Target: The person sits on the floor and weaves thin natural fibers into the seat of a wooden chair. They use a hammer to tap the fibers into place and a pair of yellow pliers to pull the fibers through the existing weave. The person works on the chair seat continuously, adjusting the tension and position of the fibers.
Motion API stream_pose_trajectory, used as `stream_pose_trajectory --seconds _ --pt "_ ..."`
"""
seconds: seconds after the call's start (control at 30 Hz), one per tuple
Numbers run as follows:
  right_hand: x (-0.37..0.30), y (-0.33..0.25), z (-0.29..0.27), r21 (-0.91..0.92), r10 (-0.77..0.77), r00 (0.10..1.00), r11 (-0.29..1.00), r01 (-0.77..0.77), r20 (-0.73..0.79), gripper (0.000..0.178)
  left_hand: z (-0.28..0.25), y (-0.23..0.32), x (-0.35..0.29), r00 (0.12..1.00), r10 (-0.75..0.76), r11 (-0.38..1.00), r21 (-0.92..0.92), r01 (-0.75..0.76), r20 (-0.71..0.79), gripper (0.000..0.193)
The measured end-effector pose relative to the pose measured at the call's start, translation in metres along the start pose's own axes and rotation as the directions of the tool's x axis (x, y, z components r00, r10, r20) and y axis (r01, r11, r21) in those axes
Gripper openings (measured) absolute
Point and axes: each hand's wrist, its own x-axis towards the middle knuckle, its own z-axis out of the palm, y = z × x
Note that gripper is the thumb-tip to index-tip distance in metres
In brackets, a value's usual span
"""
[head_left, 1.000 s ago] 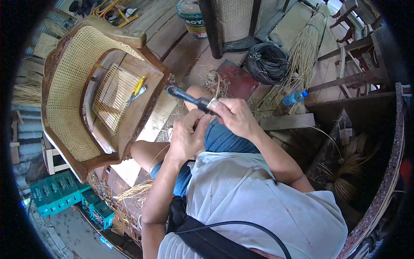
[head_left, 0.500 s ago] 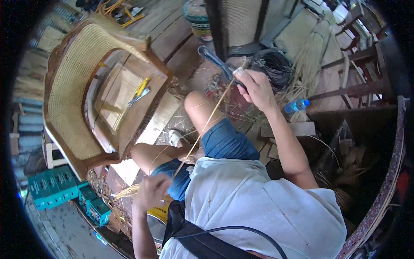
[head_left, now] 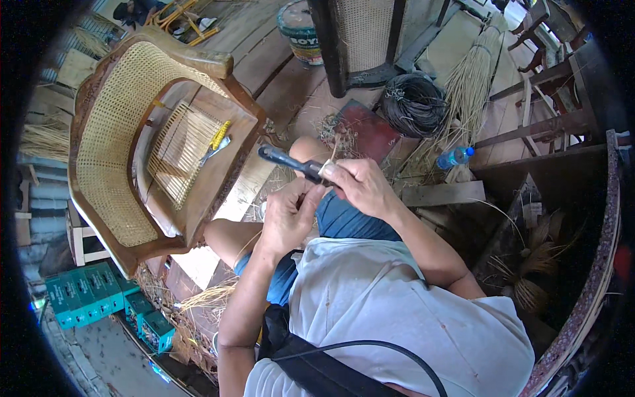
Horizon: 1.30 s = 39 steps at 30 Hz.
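My right hand (head_left: 360, 188) is closed round a dark-handled tool (head_left: 286, 159) whose looped end points to the left; its working end is hidden in my grip. Pale wrapping covers the right thumb. A short bit of cane strip (head_left: 335, 144) sticks up past that thumb. Close against it, my left hand (head_left: 289, 215) has its fingers pinched together under the tool, where the strip runs in; most of the strip is hidden. Both hands meet above my knees. To the left stands a carved wooden armchair (head_left: 221, 65) with woven cane back and partly woven seat.
On the chair seat lie a yellow tool (head_left: 220, 135) and a small blue-and-silver one. A black coil (head_left: 415, 106), cane bundle (head_left: 473, 76), water bottle (head_left: 455, 158) and paint bucket (head_left: 301, 33) stand ahead. Teal boxes (head_left: 83, 294) sit at left. A person is at the far upper left.
My hands have come together: the right moved down and left with the tool, the left moved up and right. The long stretch of cane strip between them is out of sight.
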Motion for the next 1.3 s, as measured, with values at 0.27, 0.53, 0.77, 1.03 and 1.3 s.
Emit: stream_pose_trajectory --seconds 0.27,0.53,0.77,1.03,1.3 --pt "0.037 0.013 -0.083 0.276 0.276 0.96 0.928 -0.251 -0.054 0.036 -0.056 0.015 -0.107 0.987 -0.08 0.996 0.046 0.074 0.137 0.011" --pt "0.03 -0.006 -0.045 -0.152 -0.009 0.997 0.988 -0.003 -0.078 0.043 -0.068 -0.01 -0.072 0.997 0.061 0.883 0.462 -0.076 0.046 0.038" --pt "-0.002 -0.021 -0.001 -0.164 -0.092 0.994 0.983 0.081 -0.06 0.043 0.007 0.001 0.008 0.969 -0.245 0.937 -0.247 0.247 0.04 0.022" --pt "-0.003 0.011 -0.012 -0.022 -0.023 1.0 0.999 0.023 -0.008 0.043 0.007 0.002 -0.005 0.991 0.134 0.988 0.077 -0.135 0.023 0.012" --pt "0.045 -0.002 -0.111 0.187 0.172 0.971 0.972 -0.141 -0.163 0.032 -0.055 -0.016 -0.119 0.999 -0.042 0.996 0.074 0.04 0.032 0.006"
